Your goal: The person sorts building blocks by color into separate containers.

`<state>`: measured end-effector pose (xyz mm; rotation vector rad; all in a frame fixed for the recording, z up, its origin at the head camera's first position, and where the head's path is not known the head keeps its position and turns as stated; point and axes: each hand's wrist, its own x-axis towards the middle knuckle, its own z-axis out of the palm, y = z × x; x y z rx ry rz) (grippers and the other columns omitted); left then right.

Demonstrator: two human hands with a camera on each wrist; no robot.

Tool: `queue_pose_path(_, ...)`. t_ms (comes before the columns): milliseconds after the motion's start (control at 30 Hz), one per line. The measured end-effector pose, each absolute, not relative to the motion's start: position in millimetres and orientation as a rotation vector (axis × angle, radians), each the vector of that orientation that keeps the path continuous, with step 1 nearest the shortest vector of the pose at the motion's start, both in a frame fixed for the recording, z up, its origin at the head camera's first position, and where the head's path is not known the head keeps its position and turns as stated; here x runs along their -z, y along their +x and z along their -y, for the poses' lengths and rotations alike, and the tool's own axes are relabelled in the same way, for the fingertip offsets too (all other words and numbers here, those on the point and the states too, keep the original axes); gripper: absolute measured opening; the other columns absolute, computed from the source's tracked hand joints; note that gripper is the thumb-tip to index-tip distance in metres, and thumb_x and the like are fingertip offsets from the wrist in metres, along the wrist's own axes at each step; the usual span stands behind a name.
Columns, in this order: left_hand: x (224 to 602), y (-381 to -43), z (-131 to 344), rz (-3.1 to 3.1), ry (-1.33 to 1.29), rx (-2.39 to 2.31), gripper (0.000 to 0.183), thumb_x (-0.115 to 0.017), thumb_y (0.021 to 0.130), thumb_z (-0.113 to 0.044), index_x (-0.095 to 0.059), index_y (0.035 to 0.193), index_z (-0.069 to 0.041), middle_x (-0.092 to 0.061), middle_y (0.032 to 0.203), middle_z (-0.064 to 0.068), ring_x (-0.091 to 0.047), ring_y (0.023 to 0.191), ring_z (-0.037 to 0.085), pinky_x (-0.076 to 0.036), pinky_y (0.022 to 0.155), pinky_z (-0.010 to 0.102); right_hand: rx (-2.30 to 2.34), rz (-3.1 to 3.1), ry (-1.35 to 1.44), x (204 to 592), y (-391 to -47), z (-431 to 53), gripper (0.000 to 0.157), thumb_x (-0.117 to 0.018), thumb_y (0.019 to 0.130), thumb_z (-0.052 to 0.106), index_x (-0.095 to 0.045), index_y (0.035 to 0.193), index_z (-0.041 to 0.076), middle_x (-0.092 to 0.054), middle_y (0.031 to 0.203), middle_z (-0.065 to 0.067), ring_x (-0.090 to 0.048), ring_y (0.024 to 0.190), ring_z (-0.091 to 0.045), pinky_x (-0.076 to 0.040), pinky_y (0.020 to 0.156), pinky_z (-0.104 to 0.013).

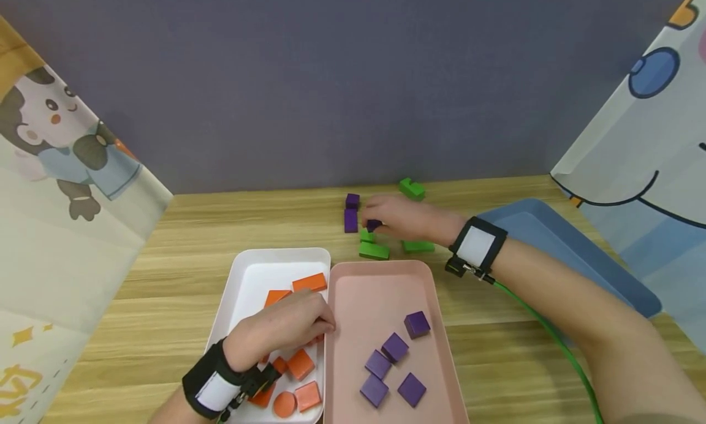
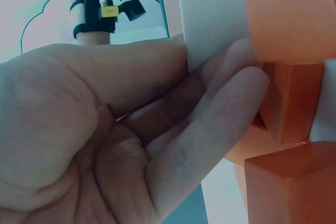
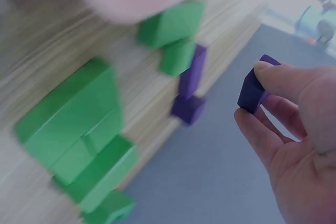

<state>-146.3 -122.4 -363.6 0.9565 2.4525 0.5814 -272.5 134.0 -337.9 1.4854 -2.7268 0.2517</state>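
Observation:
My right hand [image 1: 399,215] pinches a dark purple block [image 3: 252,88] between thumb and fingertips, held above the wooden table toward the back. Close by on the table lie a purple rectangular block [image 1: 350,220], a smaller purple block [image 1: 352,201] and several green blocks [image 1: 374,251]. My left hand [image 1: 289,323] reaches over the white tray [image 1: 245,271], its thumb and curled fingers gripping the rim on the side beside the pink tray [image 1: 380,271]. Orange blocks [image 2: 291,103] lie under and around those fingers. Part of the tray's contents is hidden by the left hand.
Several purple cubes [image 1: 411,389] sit in the pink tray's near half. A blue tray [image 1: 573,246] stands at the right, partly behind the right forearm. A green cable [image 1: 551,332] trails from the right wrist strap. A dark panel [image 1: 331,87] backs the table.

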Motion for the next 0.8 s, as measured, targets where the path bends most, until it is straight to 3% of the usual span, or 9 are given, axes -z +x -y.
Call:
queue_pose_path(533,363.4,-147.0,121.8,-2.440,0.974,-0.587,0.022,-0.061,0.092,-0.014,-0.067,0.070,-0.015,-0.043,0.052,-0.012,-0.040,0.049,0.002,-0.033,0.049,0.018,0.019,2.441,1.803,332.1,-187.9,-115.2,0.016,-0.055,0.096,0.016,-0.062,0.109,0.020,-0.057,0.116,0.005,-0.052,0.101,-0.006,-0.047,0.083,-0.017)
queue_pose_path(800,364.3,-147.5,121.8,-2.448,0.961,-0.577,0.020,-0.062,0.091,-0.015,-0.069,0.073,-0.015,-0.046,0.053,-0.012,-0.042,0.052,0.002,-0.036,0.050,0.018,0.095,2.416,1.920,341.9,-172.8,-111.3,0.016,-0.053,0.097,0.014,-0.064,0.105,0.022,-0.055,0.107,0.008,-0.045,0.094,-0.002,-0.042,0.076,-0.013)
